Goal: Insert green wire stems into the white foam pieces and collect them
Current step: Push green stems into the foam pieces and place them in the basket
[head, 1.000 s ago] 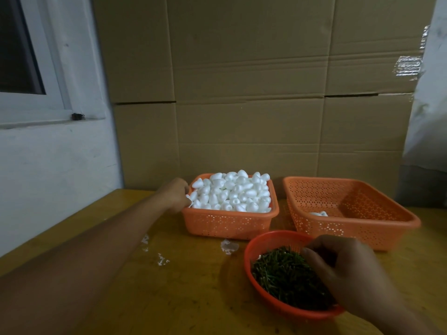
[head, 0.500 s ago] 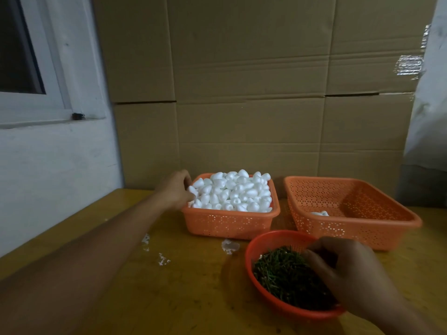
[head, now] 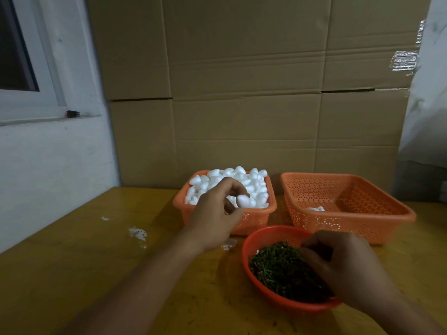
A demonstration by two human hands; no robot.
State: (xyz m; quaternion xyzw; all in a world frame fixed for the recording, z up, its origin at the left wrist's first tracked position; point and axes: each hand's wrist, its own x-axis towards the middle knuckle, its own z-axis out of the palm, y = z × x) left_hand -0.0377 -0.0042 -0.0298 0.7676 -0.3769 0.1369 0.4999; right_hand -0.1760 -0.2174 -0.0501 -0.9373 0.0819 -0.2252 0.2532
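My left hand (head: pixel 215 213) pinches one white egg-shaped foam piece (head: pixel 242 200) between thumb and fingertips, in front of the orange basket (head: pixel 251 223) heaped with white foam pieces (head: pixel 242 180). My right hand (head: pixel 343 264) rests curled in the round red bowl (head: pixel 249 245) on the pile of green wire stems (head: pixel 278 267); its fingertips are hidden, so whether it grips a stem cannot be seen. A second, larger orange basket (head: pixel 350 228) at the right holds a couple of white foam pieces (head: pixel 315 209).
The yellow wooden table (head: pixel 96 262) carries white foam crumbs (head: pixel 137 233) at its left. Cardboard boxes (head: pixel 242 93) stand directly behind the baskets. A white wall with a window frame (head: pixel 36 112) borders the left side.
My left hand has moved from the left rim of the foam basket to its front, now holding a foam piece. My right hand stays in the stem bowl.
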